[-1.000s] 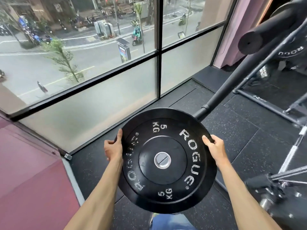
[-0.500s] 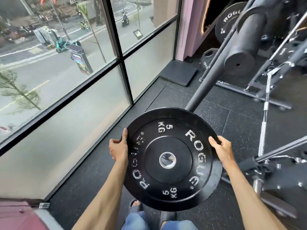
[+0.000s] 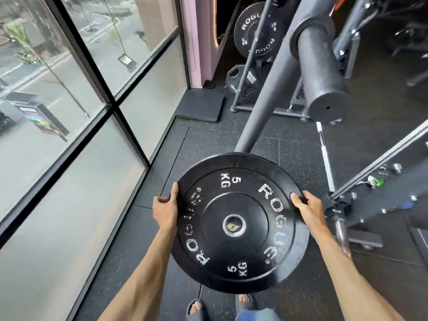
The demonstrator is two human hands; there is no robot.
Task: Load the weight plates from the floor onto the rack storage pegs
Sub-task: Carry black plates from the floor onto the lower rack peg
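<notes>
Holding the black 5 kg plate (image 3: 240,223) out in front of you, you have both forearms stretched forward from the near edge and one hand on each side of its rim. Your left hand (image 3: 165,209) grips the left edge: the thumb lies straight up along the face and the fingers curl round behind the rim. Your right hand (image 3: 309,209) grips the right edge the same way, thumb pressed on the face beside the ROGUE lettering, fingers wrapped over the rim and mostly hidden. The plate hangs in the air with its lettered face tilted up towards you, above the rubber floor (image 3: 208,140) and over your sandalled feet (image 3: 195,306).

To the far right, the thick grey storage peg (image 3: 322,72) points its round end towards you, well apart from the plate and bare. A slanted grey post (image 3: 271,84) runs between the two, its lower end hidden behind the plate's far edge. Farther off, a second Rogue plate (image 3: 257,31) sits on a stand, with another plate (image 3: 245,79) low beneath it. A barbell (image 3: 325,154) lies on the floor to the right. A dark mat (image 3: 201,105) lies at the foot of the window wall (image 3: 69,112) on your left.
</notes>
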